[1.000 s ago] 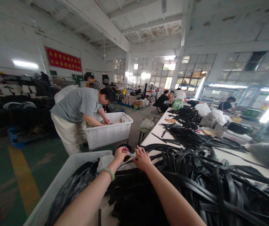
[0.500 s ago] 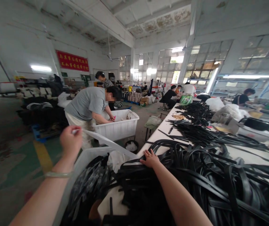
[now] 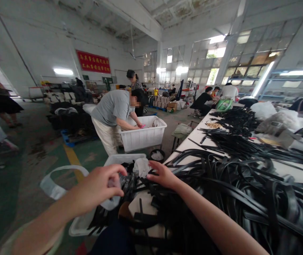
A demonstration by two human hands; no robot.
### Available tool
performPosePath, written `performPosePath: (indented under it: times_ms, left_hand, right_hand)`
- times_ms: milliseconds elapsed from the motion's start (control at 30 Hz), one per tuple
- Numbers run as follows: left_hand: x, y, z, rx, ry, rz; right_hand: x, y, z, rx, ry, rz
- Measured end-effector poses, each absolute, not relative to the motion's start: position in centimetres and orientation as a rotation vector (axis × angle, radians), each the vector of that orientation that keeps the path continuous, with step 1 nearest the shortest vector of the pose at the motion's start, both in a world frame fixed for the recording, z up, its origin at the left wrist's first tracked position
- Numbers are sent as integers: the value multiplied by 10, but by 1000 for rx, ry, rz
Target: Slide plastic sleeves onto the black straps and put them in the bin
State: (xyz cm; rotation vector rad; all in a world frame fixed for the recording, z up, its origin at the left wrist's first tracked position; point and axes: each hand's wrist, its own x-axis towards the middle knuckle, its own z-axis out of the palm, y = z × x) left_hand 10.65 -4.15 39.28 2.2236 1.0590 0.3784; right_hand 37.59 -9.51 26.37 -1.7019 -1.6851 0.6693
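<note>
My left hand [image 3: 102, 186] is raised over a white bin [image 3: 81, 226] of black strips, its fingers curved and apart. A pale translucent band [image 3: 52, 184] loops out beside and behind this hand, and a crumpled part of it shows by the palm. My right hand [image 3: 163, 175] is above the near left edge of the table with fingers spread and nothing in them. Below and right of it lies a large tangle of black straps [image 3: 228, 187]. A white crumpled bag [image 3: 141, 167] sits in the bin between my hands.
A person in a grey shirt [image 3: 111, 108] bends over another white bin [image 3: 143, 138] ahead. Black pieces and small gold parts [image 3: 213, 125] lie farther along the white table [image 3: 187, 144]. A dark round bucket [image 3: 157, 156] stands on the floor. Several people sit or stand farther back.
My left hand has moved right and its fingers have opened. The pale strip, stretched toward the table before, now curls at the left. My right hand has lifted off the table's edge. The view has turned left.
</note>
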Motion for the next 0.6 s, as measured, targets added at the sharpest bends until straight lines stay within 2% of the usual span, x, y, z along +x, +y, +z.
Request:
performPosePath:
  times_ms: [67,133,200,300,400,533,600]
  left_hand:
    - [146,-63,374,2230,864,191]
    - [175,-77,356,2194,767,118]
    - [191,-87,339,2111,707,69]
    - [200,-100,312,1869,616,106]
    - [204,-118,287,1693,529,169]
    - [204,-146,274,1683,585,355]
    - [196,-154,274,1695,661,437]
  right_hand:
    - [333,-128,269,-1453,-1695,894]
    - [302,-164,268,-1208,-1403,1191]
    - [285,-193,262,-1162,-1024,1314]
    - [279,-220,247,-1223,-684,1283]
    - [280,-235,234,-1189,-584,1245]
    - [285,-258,227,-1256,-823,1098]
    - [296,-275,225,-1423,-997,939]
